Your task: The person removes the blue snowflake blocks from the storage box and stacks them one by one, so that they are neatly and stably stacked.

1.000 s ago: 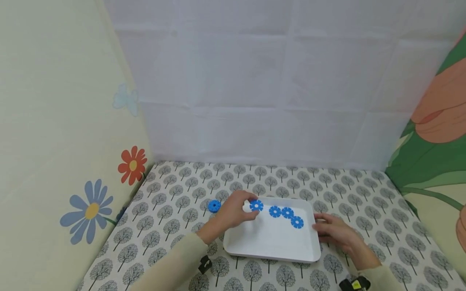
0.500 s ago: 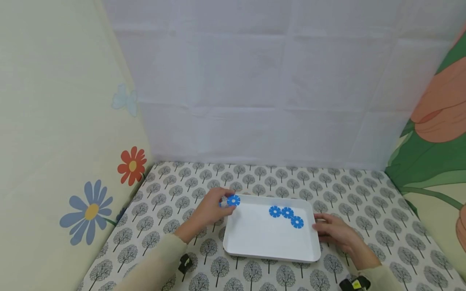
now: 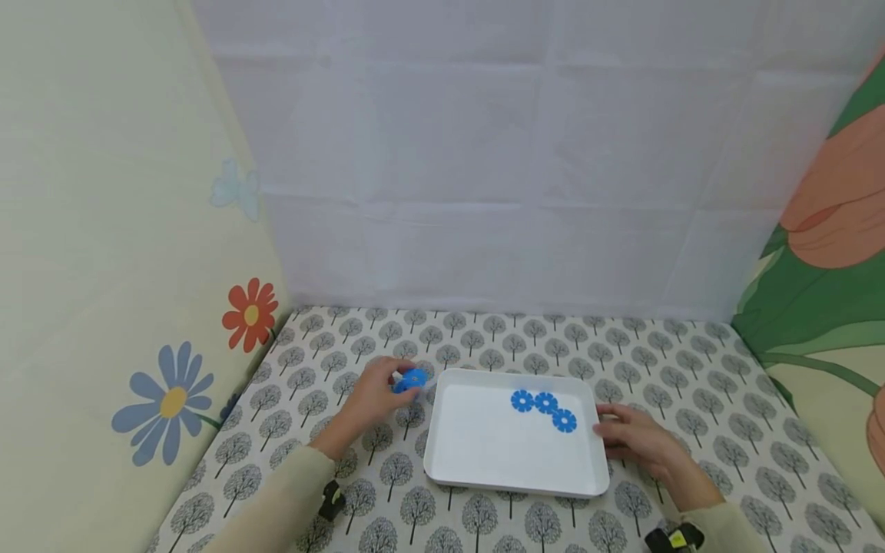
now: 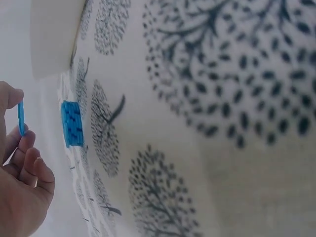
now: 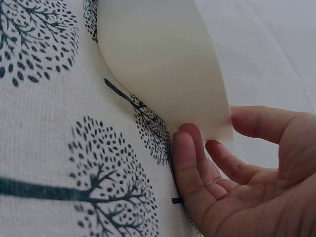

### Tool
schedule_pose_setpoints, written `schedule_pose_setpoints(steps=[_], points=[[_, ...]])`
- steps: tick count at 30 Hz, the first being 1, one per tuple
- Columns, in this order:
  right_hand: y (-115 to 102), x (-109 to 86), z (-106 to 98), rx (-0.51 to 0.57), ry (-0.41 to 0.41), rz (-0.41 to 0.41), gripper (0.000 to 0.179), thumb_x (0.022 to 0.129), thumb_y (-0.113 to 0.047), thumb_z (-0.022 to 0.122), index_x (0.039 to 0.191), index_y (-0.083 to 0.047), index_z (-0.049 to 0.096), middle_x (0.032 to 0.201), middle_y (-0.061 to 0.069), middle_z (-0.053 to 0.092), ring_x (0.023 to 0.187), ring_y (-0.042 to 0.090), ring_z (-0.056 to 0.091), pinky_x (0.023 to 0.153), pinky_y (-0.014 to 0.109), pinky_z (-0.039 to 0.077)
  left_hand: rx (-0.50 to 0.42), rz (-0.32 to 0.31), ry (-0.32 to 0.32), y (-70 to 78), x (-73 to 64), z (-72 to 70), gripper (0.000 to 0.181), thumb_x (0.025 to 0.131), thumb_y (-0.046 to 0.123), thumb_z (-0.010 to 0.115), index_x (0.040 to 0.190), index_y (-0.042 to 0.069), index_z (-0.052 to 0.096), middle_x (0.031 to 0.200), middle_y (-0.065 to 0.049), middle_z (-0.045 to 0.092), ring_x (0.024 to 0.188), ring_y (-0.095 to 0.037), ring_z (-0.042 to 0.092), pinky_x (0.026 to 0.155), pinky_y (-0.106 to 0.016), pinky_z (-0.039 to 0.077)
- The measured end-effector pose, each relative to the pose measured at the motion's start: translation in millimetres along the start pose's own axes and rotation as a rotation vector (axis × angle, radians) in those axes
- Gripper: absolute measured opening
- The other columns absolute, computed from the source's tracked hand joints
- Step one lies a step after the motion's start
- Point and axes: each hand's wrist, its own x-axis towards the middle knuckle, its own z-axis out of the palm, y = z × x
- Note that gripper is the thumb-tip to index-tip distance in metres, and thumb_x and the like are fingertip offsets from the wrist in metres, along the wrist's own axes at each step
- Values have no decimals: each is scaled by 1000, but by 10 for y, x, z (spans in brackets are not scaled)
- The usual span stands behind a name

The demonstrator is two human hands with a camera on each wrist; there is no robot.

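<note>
Between thumb and fingertip my left hand (image 3: 373, 390) pinches a notched blue interlocking disc (image 3: 415, 377), just left of the white tray (image 3: 484, 453). The left wrist view shows this disc (image 4: 21, 118) edge-on, apart from a short stack of blue discs (image 4: 72, 123) on the cloth. In the head view the hand and disc partly cover that stack. Three more blue discs (image 3: 545, 402) lie close together in the tray's far right part. At the tray's right side, my right hand (image 3: 639, 442) holds the edge, thumb at the rim and curled fingers along the outer wall (image 5: 163, 69).
A tree-patterned cloth (image 3: 332, 361) covers the table. A white sheet (image 3: 442, 153) hangs behind it. Flower-printed panels stand on the left (image 3: 138, 230) and right (image 3: 823, 307).
My left hand has moved left with its blue disc, from over the tray to beside the stack, tilting the disc. My right hand, the tray and its three discs have stayed put.
</note>
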Motion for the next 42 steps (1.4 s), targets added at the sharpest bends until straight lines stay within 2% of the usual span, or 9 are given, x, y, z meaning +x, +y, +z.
schedule_pose_setpoints(steps=[6, 15, 19, 42], points=[[-26, -4, -3, 2, -12, -9, 65, 95, -16, 70, 149, 5, 41, 130, 24, 63, 99, 24, 69, 88, 44, 57, 6, -7, -1, -105, 18, -26, 43, 87, 20, 79, 127, 7, 67, 120, -9, 61, 101, -25, 58, 83, -40, 53], [-20, 0, 0, 3, -14, -11, 65, 94, -16, 70, 148, 5, 41, 131, 24, 62, 99, 24, 69, 88, 44, 57, 53, -20, -25, -200, 7, -16, 42, 86, 20, 80, 123, 5, 69, 108, -9, 61, 89, -20, 55, 73, -34, 50], [-5, 4, 2, 5, -7, -8, 64, 93, -16, 71, 147, 5, 43, 129, 23, 64, 99, 24, 69, 87, 43, 57, 57, -24, -31, -225, -2, -6, 43, 86, 21, 81, 124, 5, 69, 107, -9, 61, 89, -20, 56, 74, -34, 49], [7, -9, 3, 7, -10, -22, 63, 95, -15, 70, 147, 7, 42, 125, 19, 65, 95, 23, 68, 85, 43, 58, 87, -45, -48, -246, 15, 15, 43, 86, 21, 81, 124, 5, 68, 105, -8, 61, 90, -20, 55, 77, -38, 51]])
